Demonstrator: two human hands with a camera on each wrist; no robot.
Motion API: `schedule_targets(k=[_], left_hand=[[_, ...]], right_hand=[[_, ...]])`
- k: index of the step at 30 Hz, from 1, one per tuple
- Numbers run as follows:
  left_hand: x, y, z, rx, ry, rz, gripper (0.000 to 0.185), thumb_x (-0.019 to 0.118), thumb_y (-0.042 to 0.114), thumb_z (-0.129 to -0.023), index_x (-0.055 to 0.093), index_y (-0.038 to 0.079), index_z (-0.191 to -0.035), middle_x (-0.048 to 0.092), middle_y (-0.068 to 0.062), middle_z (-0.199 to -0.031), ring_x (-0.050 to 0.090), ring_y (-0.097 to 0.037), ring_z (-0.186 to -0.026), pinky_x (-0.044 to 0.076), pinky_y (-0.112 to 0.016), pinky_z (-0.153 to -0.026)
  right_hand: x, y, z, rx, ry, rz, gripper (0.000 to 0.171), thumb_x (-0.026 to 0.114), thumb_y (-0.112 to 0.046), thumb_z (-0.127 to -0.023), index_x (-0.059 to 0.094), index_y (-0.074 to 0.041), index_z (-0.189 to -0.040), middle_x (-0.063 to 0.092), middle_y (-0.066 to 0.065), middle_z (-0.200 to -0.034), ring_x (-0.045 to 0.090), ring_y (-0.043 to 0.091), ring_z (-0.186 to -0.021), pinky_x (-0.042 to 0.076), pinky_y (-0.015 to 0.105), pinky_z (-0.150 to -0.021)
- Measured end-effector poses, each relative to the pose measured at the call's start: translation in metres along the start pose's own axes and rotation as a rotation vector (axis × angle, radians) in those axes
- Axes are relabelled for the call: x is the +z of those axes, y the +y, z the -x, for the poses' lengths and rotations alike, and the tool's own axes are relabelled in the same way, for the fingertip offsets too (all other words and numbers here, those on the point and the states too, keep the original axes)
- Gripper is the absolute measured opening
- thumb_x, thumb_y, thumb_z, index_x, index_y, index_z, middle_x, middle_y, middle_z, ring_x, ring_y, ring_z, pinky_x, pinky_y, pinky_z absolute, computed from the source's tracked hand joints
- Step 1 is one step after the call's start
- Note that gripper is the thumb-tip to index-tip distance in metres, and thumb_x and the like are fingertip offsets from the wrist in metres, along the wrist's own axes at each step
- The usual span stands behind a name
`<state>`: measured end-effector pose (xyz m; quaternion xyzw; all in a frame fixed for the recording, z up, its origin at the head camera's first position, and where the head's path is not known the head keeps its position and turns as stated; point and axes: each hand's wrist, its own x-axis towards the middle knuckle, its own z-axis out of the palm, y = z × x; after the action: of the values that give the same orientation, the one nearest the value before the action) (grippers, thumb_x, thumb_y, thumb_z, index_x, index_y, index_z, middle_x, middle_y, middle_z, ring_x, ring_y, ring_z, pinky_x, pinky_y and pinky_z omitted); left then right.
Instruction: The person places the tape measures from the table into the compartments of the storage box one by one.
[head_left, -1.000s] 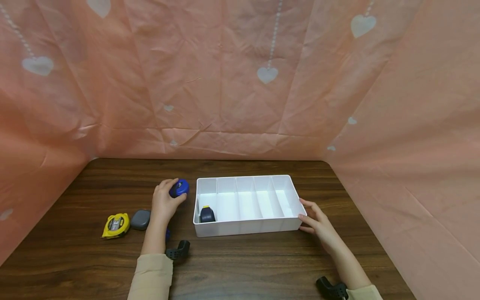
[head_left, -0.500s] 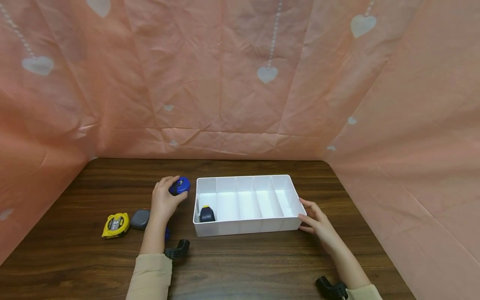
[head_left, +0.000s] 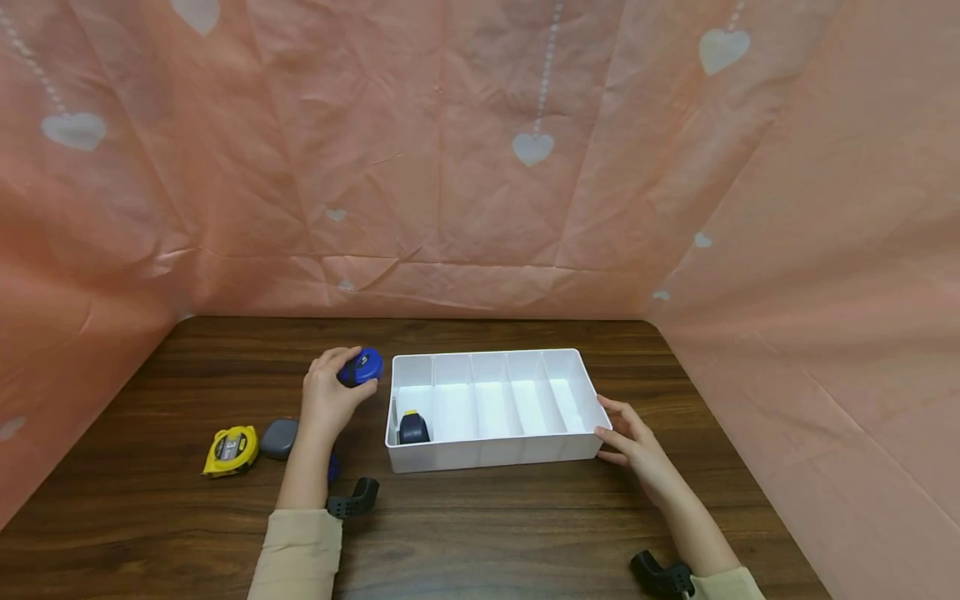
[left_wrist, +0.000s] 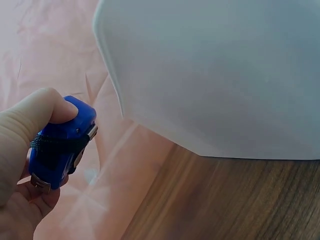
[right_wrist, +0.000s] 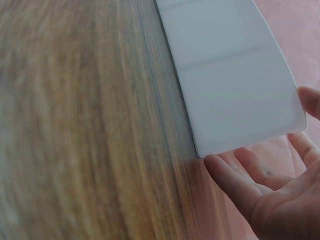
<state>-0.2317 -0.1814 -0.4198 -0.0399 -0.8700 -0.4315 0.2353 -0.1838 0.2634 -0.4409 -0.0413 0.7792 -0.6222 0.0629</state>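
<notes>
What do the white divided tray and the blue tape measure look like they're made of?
The white tray looks like smooth, matte moulded plastic: thin uniform walls and dividers. The blue tape measure, gripped by the left hand, seems glossy hard plastic with a black, textured, probably rubber band and a small metal tip.

Small blue object (head_left: 332, 468) mostly behind left forearm

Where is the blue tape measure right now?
In the head view, the blue tape measure is held in the person's left hand, lifted just beyond the left end of the white divided tray, well right of the yellow tape measure.
</notes>
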Motion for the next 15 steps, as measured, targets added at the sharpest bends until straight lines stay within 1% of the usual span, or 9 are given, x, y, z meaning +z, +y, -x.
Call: schedule_targets(k=[7, 15], left_hand=[[-0.0015, 0.0031, 0.0006, 0.016, 0.005, 0.011, 0.056, 0.083, 0.013, -0.072, 0.063, -0.001, -0.122, 0.057, -0.018, -0.121, 0.048, -0.038, -0.114, 0.037, -0.056, -0.095], [-0.0031, 0.0093, 0.0007, 0.016, 0.002, 0.019, 0.056, 0.084, 0.013, -0.072, 0.064, -0.001, -0.122, 0.057, -0.017, -0.122, 0.047, -0.038, -0.113, 0.039, -0.056, -0.094]], right_hand=[[0.0002, 0.0002, 0.0003, -0.001, 0.0, 0.003, 0.056, 0.057, -0.018, -0.097, 0.032, -0.007, -0.146, 0.039, 0.028, -0.138, 0.05, 0.036, -0.115, 0.049, 0.048, -0.086], [-0.0002, 0.0001, -0.0004, -0.002, 0.0, 0.002, 0.056, 0.057, -0.018, -0.097, 0.032, -0.006, -0.146, 0.038, 0.028, -0.138, 0.05, 0.033, -0.115, 0.049, 0.047, -0.086]])
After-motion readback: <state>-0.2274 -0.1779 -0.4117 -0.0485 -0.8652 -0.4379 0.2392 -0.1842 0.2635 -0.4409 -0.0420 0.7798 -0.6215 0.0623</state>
